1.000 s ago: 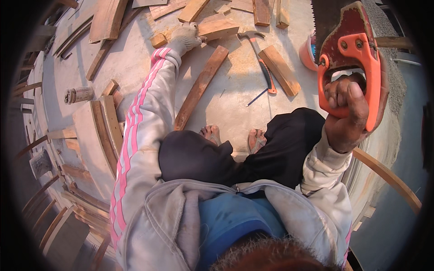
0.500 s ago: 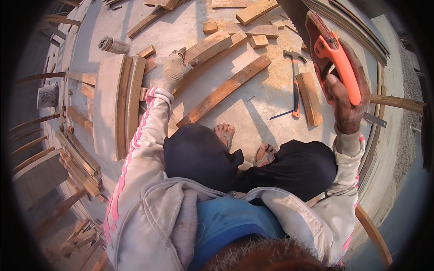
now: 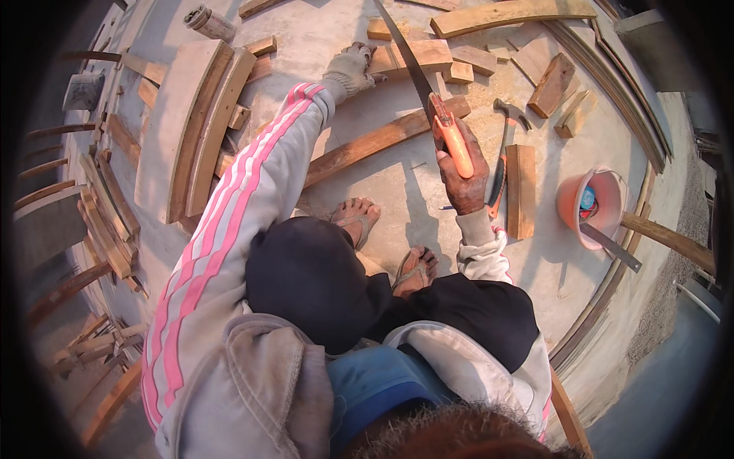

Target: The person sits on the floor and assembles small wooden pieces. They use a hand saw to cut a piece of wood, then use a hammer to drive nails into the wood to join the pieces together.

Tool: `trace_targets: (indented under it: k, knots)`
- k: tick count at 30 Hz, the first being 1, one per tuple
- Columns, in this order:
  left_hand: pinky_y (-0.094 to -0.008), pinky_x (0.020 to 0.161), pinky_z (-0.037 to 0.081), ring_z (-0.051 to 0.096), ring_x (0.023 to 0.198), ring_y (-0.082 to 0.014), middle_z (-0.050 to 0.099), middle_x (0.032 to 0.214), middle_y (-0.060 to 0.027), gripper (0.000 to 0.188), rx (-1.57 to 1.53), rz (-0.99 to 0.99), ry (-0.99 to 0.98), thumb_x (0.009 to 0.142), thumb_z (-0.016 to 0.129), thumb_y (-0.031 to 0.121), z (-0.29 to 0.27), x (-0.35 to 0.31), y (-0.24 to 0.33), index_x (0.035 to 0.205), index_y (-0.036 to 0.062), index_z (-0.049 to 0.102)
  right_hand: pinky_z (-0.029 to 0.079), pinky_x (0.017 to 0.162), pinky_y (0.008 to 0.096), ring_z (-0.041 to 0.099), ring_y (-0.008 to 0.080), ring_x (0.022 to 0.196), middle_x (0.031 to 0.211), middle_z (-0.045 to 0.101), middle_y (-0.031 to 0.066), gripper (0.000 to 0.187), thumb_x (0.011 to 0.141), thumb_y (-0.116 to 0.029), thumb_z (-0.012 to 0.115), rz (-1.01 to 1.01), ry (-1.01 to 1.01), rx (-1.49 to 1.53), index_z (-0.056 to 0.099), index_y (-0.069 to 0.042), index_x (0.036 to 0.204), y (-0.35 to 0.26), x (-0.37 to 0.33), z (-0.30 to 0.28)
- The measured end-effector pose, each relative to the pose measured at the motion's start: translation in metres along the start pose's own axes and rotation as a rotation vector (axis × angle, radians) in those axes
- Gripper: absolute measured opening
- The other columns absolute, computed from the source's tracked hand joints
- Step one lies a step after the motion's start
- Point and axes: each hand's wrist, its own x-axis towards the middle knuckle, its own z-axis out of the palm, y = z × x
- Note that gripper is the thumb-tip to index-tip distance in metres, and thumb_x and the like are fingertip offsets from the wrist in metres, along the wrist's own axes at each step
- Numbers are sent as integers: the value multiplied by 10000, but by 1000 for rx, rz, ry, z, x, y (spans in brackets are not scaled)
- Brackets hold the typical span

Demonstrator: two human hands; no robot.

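In my right hand (image 3: 463, 170) is a handsaw (image 3: 454, 145) with an orange handle, my fingers wrapped round the grip. Its long dark blade points away from me and passes over a short timber beam (image 3: 428, 55); whether the teeth touch the wood I cannot tell. My left hand (image 3: 349, 73), in a pale knitted glove with bare fingertips, grips the left end of that beam, thumb on the near side. A longer wooden batten (image 3: 367, 149) lies slantwise on the concrete nearer my feet. Right of my right hand lie a claw hammer (image 3: 508, 136) and an upright-lying wood block (image 3: 521, 191).
To the right stands a pinkish bucket (image 3: 567, 206) with a blue item and a metal strip (image 3: 612, 246) sticking out. Thick planks (image 3: 195, 130) are stacked at left, near a dirty can (image 3: 208, 23). Offcuts and a long beam (image 3: 508, 17) lie at the far side.
My right hand has brought the saw from the far right down and leftward to the beam. The view has shifted right, showing the bucket. My left hand stays on the beam.
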Motion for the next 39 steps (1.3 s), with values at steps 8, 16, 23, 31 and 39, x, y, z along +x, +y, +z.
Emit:
trace_targets:
  k: [8, 16, 23, 31, 39]
  knots:
    - [-472, 1157, 459, 553, 1385, -400, 560, 1496, -203, 861, -82, -95, -224, 905, 750, 615, -22, 18, 9, 1569, 144, 470, 532, 1063, 347, 673, 225, 1248, 1433, 646, 160, 650, 912, 8, 656, 37, 3, 43, 510, 0, 1545, 18, 0, -8]
    - [-474, 1191, 433, 502, 1438, -413, 505, 1566, -212, 956, 148, -5, -219, 922, 729, 619, -22, 8, 25, 1629, 88, 368, 531, 1061, 352, 665, 233, 1258, 1450, 629, 152, 666, 908, 31, 661, 101, -13, 170, 490, 6, 1551, 32, -8, -26]
    - [-501, 1115, 501, 593, 1349, -429, 587, 1473, -247, 738, 233, -28, 141, 955, 721, 490, -50, -61, -16, 1514, 46, 533, 543, 1034, 371, 702, 259, 1189, 1332, 699, 149, 604, 896, -98, 739, 20, -50, 103, 580, -24, 1474, 37, 7, -29]
    - [-494, 1046, 531, 635, 1258, -426, 617, 1392, -256, 650, 154, -29, 82, 954, 718, 431, -90, -63, -14, 1441, 28, 565, 530, 853, 333, 631, 169, 908, 1072, 666, 80, 520, 940, -119, 699, -188, -82, -112, 607, -7, 1439, 20, 37, -68]
    - [-487, 977, 561, 677, 1167, -423, 648, 1311, -265, 564, 49, 54, 3, 952, 715, 372, -76, -32, -23, 1368, 10, 596, 476, 757, 260, 573, 104, 823, 1005, 646, 31, 529, 944, -106, 669, -170, -127, -192, 609, -5, 1460, -55, 72, -80]
